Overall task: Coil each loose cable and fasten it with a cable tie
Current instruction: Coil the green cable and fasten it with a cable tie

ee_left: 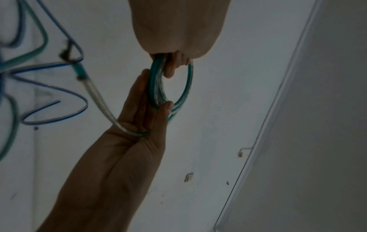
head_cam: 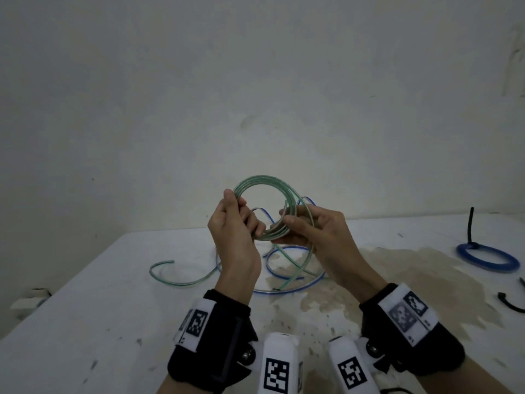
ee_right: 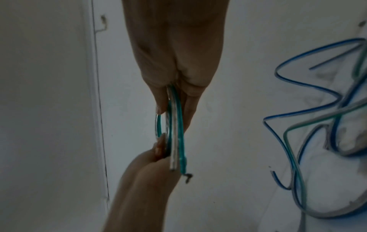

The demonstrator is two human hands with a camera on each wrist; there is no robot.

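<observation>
I hold a green-striped clear cable coil in the air over the white table with both hands. My left hand grips the coil's left side, fingers curled round the strands. My right hand pinches the lower right of the coil between thumb and fingers. In the left wrist view the coil runs from my left hand to my right hand. In the right wrist view the coil is edge-on between both hands. A green tail trails onto the table.
A loose blue-striped cable lies tangled under my hands, also at the right of the right wrist view. A coiled blue cable with a black tie sticking up sits far right. Loose black ties lie near the right edge. The table's middle is stained.
</observation>
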